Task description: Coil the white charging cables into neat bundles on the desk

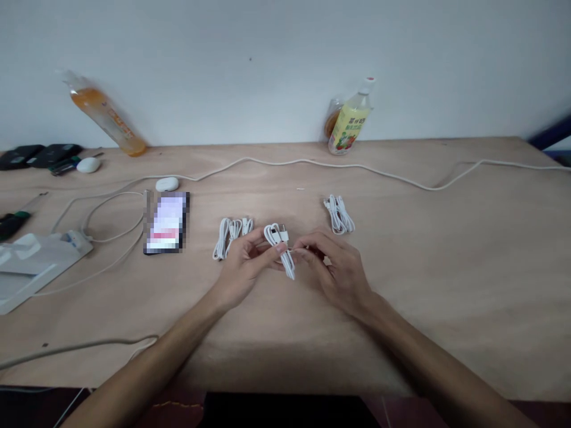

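Note:
A coiled white USB charging cable (pixel 285 261) is held in my left hand (pixel 247 258), between the thumb and fingers, with its plug ends at the top. Close against its right side, my right hand (pixel 336 264) pinches a thin white tie (pixel 292 250) at the middle of the bundle; its fingertips partly hide it. Several more coiled white cables (pixel 222 239) lie on the table just behind and left of my left hand. Another coiled white cable bundle (pixel 339 214) rests beyond my right hand.
A phone (pixel 167 223) with a lit screen and a white earbud case (pixel 167 184) lie to the left. A long white cord (pixel 303 161) crosses the wooden table (pixel 446 267). An orange drink bottle (pixel 107 122) and a yellow-labelled bottle (pixel 351 122) lean against the wall.

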Action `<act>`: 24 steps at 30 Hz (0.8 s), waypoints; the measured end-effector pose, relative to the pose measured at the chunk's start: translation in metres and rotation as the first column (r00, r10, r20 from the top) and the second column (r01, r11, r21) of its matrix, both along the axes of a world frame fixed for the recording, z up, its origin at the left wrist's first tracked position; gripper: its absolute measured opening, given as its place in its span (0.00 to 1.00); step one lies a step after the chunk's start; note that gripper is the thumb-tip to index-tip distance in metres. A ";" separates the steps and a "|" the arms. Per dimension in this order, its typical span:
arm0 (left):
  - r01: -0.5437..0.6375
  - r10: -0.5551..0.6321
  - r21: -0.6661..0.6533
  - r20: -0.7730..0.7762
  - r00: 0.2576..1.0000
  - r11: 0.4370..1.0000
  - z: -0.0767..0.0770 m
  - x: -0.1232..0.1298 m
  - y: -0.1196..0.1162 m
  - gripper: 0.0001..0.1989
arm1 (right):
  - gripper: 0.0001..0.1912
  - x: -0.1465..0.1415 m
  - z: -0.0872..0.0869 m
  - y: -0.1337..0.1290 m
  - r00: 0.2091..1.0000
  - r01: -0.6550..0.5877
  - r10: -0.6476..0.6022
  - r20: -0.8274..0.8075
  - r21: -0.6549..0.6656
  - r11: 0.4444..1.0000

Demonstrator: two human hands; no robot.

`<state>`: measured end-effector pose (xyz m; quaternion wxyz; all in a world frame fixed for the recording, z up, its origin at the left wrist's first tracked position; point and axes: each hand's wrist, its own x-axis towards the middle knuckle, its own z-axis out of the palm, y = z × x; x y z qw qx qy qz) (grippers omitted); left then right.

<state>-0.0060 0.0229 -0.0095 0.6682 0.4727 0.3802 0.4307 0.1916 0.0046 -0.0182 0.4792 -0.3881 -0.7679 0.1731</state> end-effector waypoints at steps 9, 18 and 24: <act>0.014 -0.012 -0.065 0.033 0.999 0.998 0.004 0.001 -0.003 0.13 | 0.04 0.001 -0.001 -0.003 0.999 -0.009 0.009 0.040 0.005 1.000; 0.060 -0.055 -0.131 0.040 0.998 0.990 0.002 0.000 -0.003 0.14 | 0.04 0.001 -0.005 -0.002 0.981 0.028 -0.077 0.177 0.263 0.964; 0.066 -0.063 -0.143 0.027 0.998 0.988 0.002 0.000 -0.003 0.15 | 0.10 0.004 -0.005 -0.001 0.966 0.024 -0.108 0.235 0.334 0.942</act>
